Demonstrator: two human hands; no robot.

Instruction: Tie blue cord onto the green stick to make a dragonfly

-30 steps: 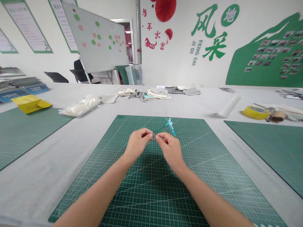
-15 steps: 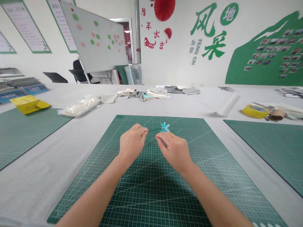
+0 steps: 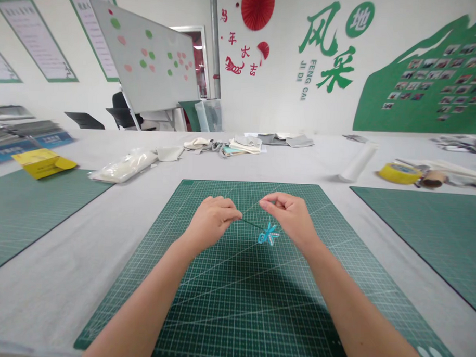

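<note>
Between the fingertips of my left hand (image 3: 215, 219) is the end of a thin dark green stem. A small blue flower (image 3: 268, 234) with looped petals, some edged in white, sits at the stem's other end, tilted down and to the right. My right hand (image 3: 290, 211) is above and right of the flower, thumb and forefinger pinched together. Whatever those fingertips hold, if anything, is too small to make out. Both hands are above the green cutting mat (image 3: 233, 313).
Two more cutting mats lie at the left (image 3: 34, 213) and right (image 3: 427, 227). Beyond are a yellow folded card (image 3: 45, 163), a plastic-wrapped bundle (image 3: 125, 165), fabric pieces (image 3: 245, 145), a white roll (image 3: 357, 163) and yellow tape (image 3: 399, 173).
The flower has swung down toward me and slightly right, its stem now sloping downward. My right hand has moved right and up, away from my left hand.
</note>
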